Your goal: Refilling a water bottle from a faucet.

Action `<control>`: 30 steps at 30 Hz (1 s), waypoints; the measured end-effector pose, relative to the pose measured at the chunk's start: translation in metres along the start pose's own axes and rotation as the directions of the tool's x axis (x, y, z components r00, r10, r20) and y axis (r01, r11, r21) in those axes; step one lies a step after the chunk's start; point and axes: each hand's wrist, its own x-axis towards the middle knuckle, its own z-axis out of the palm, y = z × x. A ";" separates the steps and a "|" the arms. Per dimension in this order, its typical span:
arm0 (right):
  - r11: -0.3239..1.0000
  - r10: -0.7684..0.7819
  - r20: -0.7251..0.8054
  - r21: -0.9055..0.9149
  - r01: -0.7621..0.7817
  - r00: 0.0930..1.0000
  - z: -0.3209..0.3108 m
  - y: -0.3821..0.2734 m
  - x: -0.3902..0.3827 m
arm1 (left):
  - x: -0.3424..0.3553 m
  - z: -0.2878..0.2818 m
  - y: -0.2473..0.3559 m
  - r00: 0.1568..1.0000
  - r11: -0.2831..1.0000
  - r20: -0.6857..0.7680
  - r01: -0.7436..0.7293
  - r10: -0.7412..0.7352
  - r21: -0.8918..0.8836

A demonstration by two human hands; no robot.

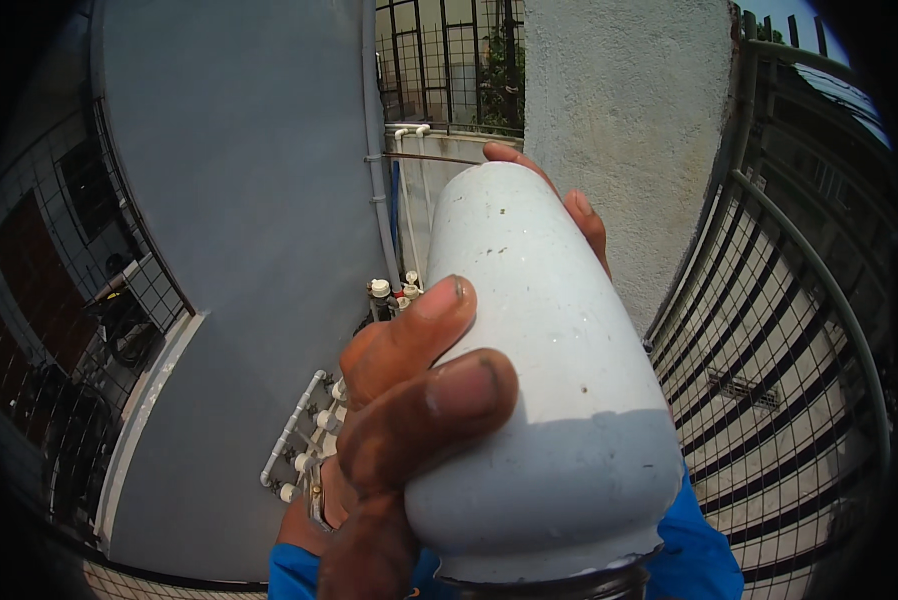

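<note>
Gripping white cylinder (544,370): left hand (409,400), right hand (569,205).

Matt white plastic against rough plaster

The white housing (539,370) looks smooth, matt, speckled plastic with a dark threaded rim; the wall (624,120) is rough plaster, the railing (799,300) painted metal.

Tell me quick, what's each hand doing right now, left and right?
Left hand: closed around the white cylindrical housing, thumb and finger across its near side.
Right hand: only fingertips show over the housing's far side, apparently gripping it too.
</note>
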 end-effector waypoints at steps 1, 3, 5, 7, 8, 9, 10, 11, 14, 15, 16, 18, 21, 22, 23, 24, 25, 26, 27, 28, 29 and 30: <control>1.000 0.005 -0.004 0.009 -0.005 1.000 0.001 -0.001 0.001 | 0.002 0.000 -0.001 1.000 1.000 0.007 -0.018 0.017 0.008; 1.000 -0.009 -0.017 0.006 0.009 1.000 0.001 -0.002 0.003 | 0.004 0.006 -0.004 0.998 0.997 -0.038 -0.047 0.044 -0.067; 1.000 -0.020 -0.019 -0.001 0.019 1.000 0.002 -0.003 0.005 | 0.008 0.013 -0.005 0.993 0.985 -0.090 -0.085 0.072 -0.148; 1.000 -0.008 -0.018 0.002 0.008 1.000 0.003 -0.005 0.006 | 0.012 0.012 -0.004 0.997 0.954 -0.054 -0.068 0.055 -0.291; 1.000 -0.006 -0.021 -0.008 0.006 1.000 0.004 -0.006 0.007 | 0.015 0.007 -0.002 0.999 0.918 0.010 -0.031 0.038 -0.395; 1.000 -0.007 -0.028 -0.015 0.007 1.000 0.004 -0.006 0.007 | 0.018 0.006 0.001 0.999 0.909 0.035 -0.023 0.042 -0.415; 1.000 -0.004 -0.030 -0.024 0.003 1.000 0.005 -0.007 0.007 | 0.020 0.003 0.004 0.997 0.900 0.060 -0.015 0.045 -0.435; 0.999 -0.001 -0.029 -0.034 0.000 1.000 0.005 -0.006 0.007 | 0.022 0.003 0.009 0.997 0.923 0.054 -0.034 0.059 -0.382; 0.999 0.001 -0.019 -0.039 -0.002 1.000 0.008 -0.007 0.007 | 0.028 0.007 0.020 0.994 0.963 0.034 -0.092 0.104 -0.252; 0.999 -0.002 -0.017 -0.035 0.001 1.000 0.009 -0.008 0.008 | 0.031 0.009 0.022 0.994 0.960 0.028 -0.096 0.106 -0.262; 1.000 -0.007 -0.013 -0.028 0.007 1.000 0.010 -0.008 0.009 | 0.033 0.011 0.023 0.994 0.955 0.022 -0.101 0.112 -0.277; 1.000 0.001 0.003 -0.027 -0.001 1.000 0.012 -0.011 0.012 | 0.039 0.013 0.021 0.994 0.943 0.019 -0.100 0.112 -0.317; 0.999 -0.025 0.011 -0.047 0.025 1.000 0.014 -0.016 0.018 | 0.045 0.014 0.018 0.994 0.916 0.004 -0.099 0.109 -0.388; 0.998 -0.032 0.009 -0.051 0.033 0.999 0.015 -0.017 0.020 | 0.046 0.014 0.017 0.995 0.906 0.002 -0.093 0.104 -0.413; 0.999 -0.026 0.018 -0.045 0.027 0.999 0.016 -0.019 0.022 | 0.047 0.015 0.016 0.995 0.896 0.000 -0.088 0.098 -0.435; 0.999 -0.026 0.030 -0.045 0.028 0.999 0.016 -0.021 0.024 | 0.048 0.016 0.015 0.995 0.881 -0.003 -0.086 0.096 -0.466; 0.998 -0.037 0.026 -0.050 0.038 0.999 0.016 -0.022 0.026 | 0.049 0.016 0.014 0.996 0.865 -0.003 -0.080 0.090 -0.495; 0.998 -0.028 0.032 -0.048 0.030 0.999 0.016 -0.023 0.027 | 0.049 0.018 0.014 0.997 0.852 -0.005 -0.073 0.083 -0.518; 0.998 -0.029 0.030 -0.052 0.031 0.999 0.016 -0.024 0.028 | 0.049 0.019 0.014 0.997 0.836 -0.013 -0.070 0.075 -0.545; 0.998 -0.038 0.036 -0.051 0.040 0.999 0.017 -0.025 0.028 | 0.049 0.021 0.014 0.998 0.819 -0.011 -0.057 0.062 -0.570; 0.998 -0.030 0.021 -0.056 0.031 0.999 0.016 -0.026 0.029 | 0.049 0.022 0.014 0.998 0.803 -0.014 -0.051 0.053 -0.593; 0.997 -0.038 0.020 -0.060 0.039 0.999 0.017 -0.027 0.030 | 0.048 0.024 0.015 0.999 0.787 -0.019 -0.047 0.045 -0.616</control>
